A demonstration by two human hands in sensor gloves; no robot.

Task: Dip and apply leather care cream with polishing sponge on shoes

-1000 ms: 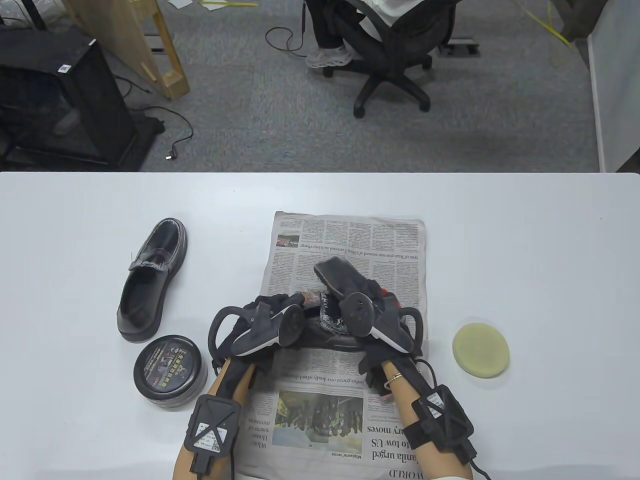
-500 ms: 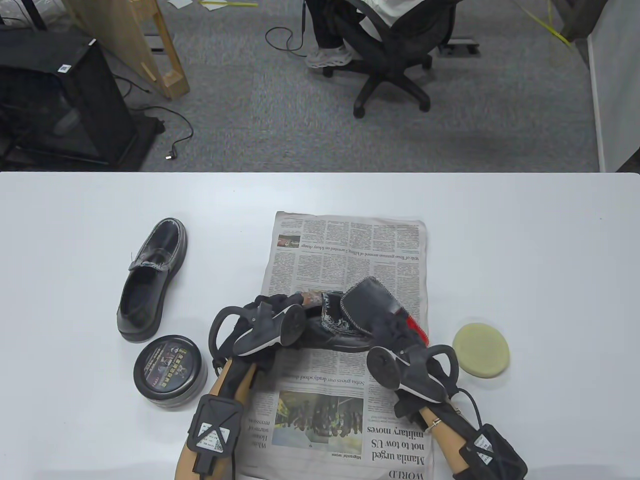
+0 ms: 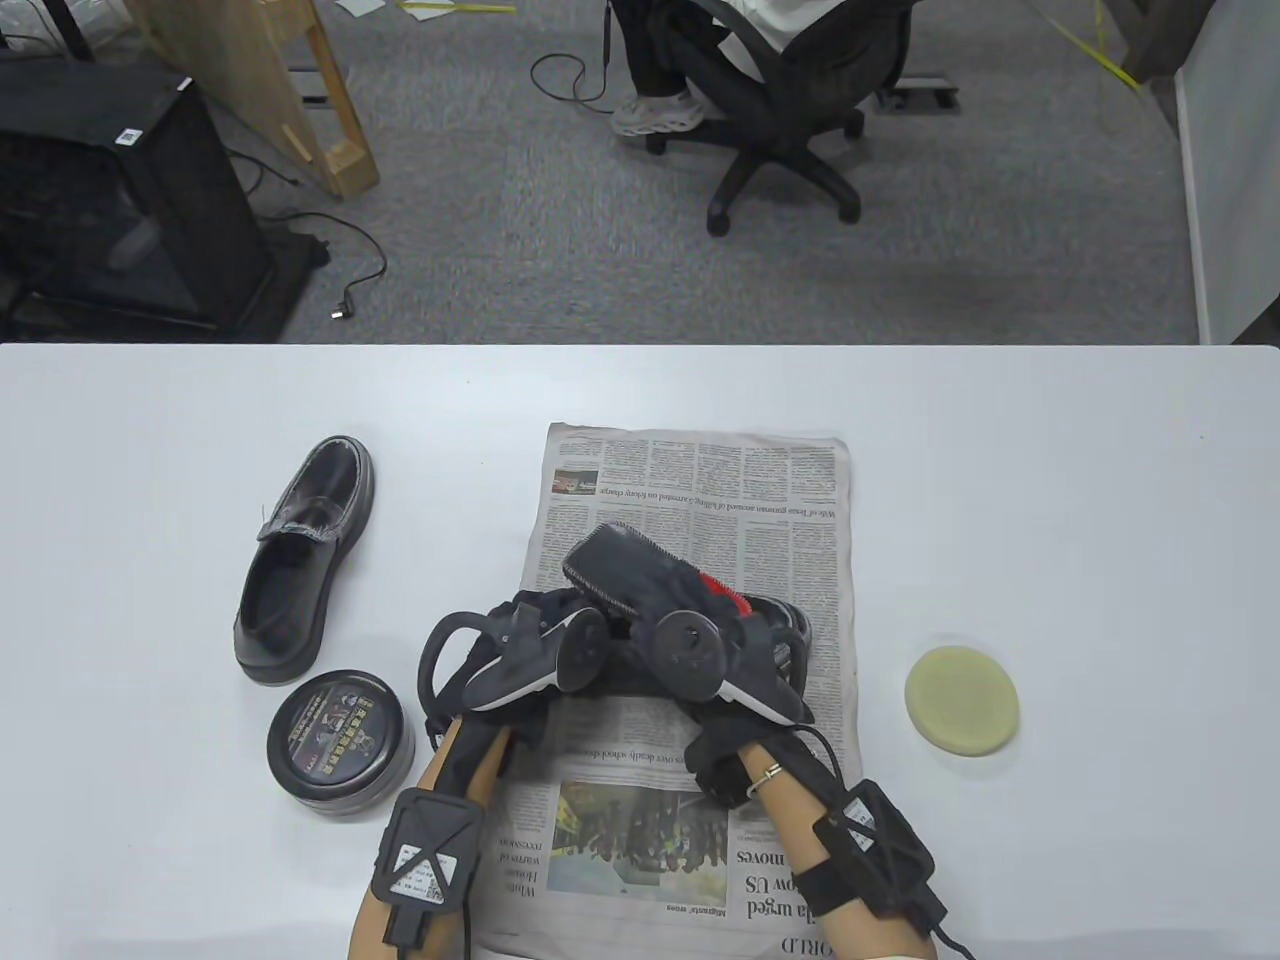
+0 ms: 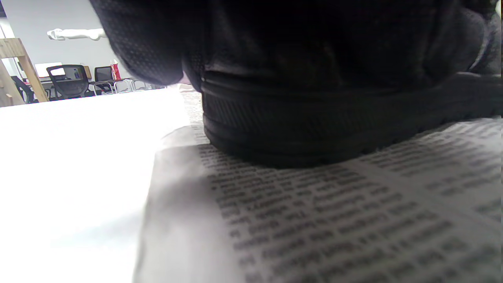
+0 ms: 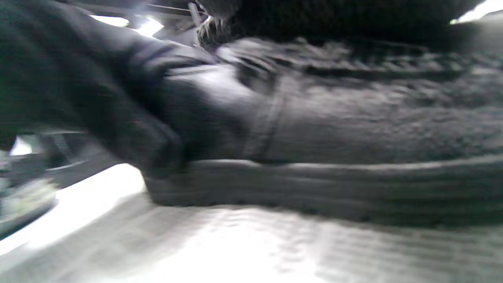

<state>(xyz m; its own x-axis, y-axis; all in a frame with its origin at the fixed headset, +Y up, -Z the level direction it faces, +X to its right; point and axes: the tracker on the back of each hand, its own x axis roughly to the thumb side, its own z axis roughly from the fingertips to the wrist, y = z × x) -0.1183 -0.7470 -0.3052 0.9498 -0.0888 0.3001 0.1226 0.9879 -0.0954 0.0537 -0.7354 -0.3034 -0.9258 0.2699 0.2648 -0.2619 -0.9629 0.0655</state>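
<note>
Counter (image 3: 1050,480), white and wide, carries everything, and a newspaper (image 3: 690,480) spread at its middle serves as the landmark. On the newspaper's lower-middle part lies 1 black shoe (image 4: 314,129), its ribbed sole flat on the print in both wrist views; in the table view it is mostly hidden beneath the 2 gloved hands. A second black shoe (image 3: 305,555) sits on the bare counter well to the left of the newspaper, toe pointing away from the person. Left hand (image 3: 520,640) rests on the left end of the shoe on the newspaper, its tracker on top; the left wrist view shows the dark glove down over the shoe's upper, but how the fingers lie I cannot tell. Right hand (image 3: 700,640) is over the same shoe's right part and holds a dark polishing mitt (image 3: 615,570) with stitched edging and a red patch, which lies against the shoe's top; the blurred right wrist view shows dark gloved fingers curled against the upper. A round tin of leather care cream (image 3: 340,745), lid on, stands left of the newspaper's lower half, just below the second shoe. A pale yellow round polishing sponge (image 3: 962,698) lies untouched on the counter just right of the newspaper.
</note>
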